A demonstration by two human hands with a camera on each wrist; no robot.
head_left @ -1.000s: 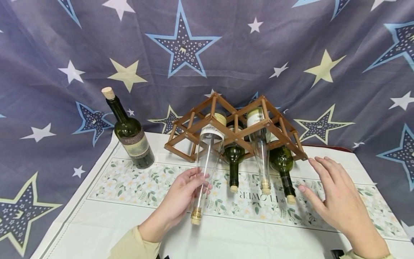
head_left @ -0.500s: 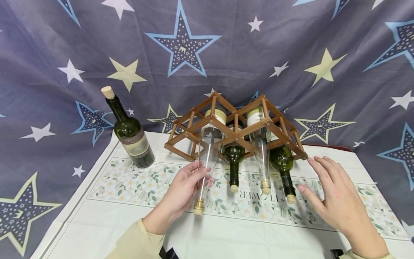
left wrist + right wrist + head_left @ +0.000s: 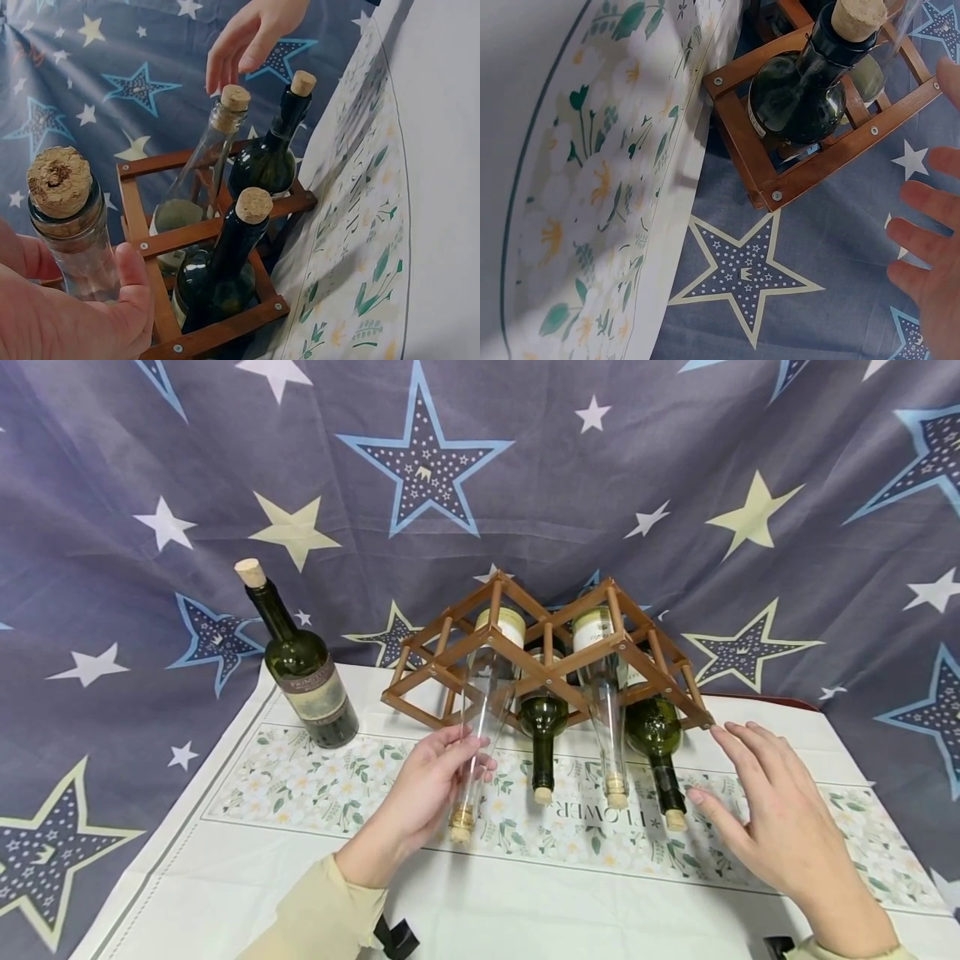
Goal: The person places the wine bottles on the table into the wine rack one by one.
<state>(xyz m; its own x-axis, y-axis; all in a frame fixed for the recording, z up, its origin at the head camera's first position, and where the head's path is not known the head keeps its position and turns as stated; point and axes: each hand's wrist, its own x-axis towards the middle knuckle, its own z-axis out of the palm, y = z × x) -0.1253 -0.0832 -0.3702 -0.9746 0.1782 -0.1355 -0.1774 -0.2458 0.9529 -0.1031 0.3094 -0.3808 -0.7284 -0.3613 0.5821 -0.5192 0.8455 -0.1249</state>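
Note:
My left hand (image 3: 431, 789) grips the neck of a clear glass bottle (image 3: 487, 693) with a cork (image 3: 60, 181) in its mouth. The bottle's labelled base lies inside the upper left opening of a wooden wine rack (image 3: 441, 647), its neck pointing toward me. Beside the rack's right end, my right hand (image 3: 787, 818) has its fingers spread, the fingertips at or close to the corner; contact is hard to tell. Also lying in the rack are a green bottle (image 3: 543, 718), a second clear bottle (image 3: 606, 710) and another green bottle (image 3: 655, 731), all corked.
On the left a dark green corked wine bottle (image 3: 303, 672) stands upright on the table. A white tablecloth (image 3: 585, 918) with a floral band covers the table. Behind the rack hangs a grey star-patterned cloth (image 3: 525, 485).
My left hand has pushed the clear bottle farther back into the rack, its cork end moving away from me. The right hand has stayed nearly still.

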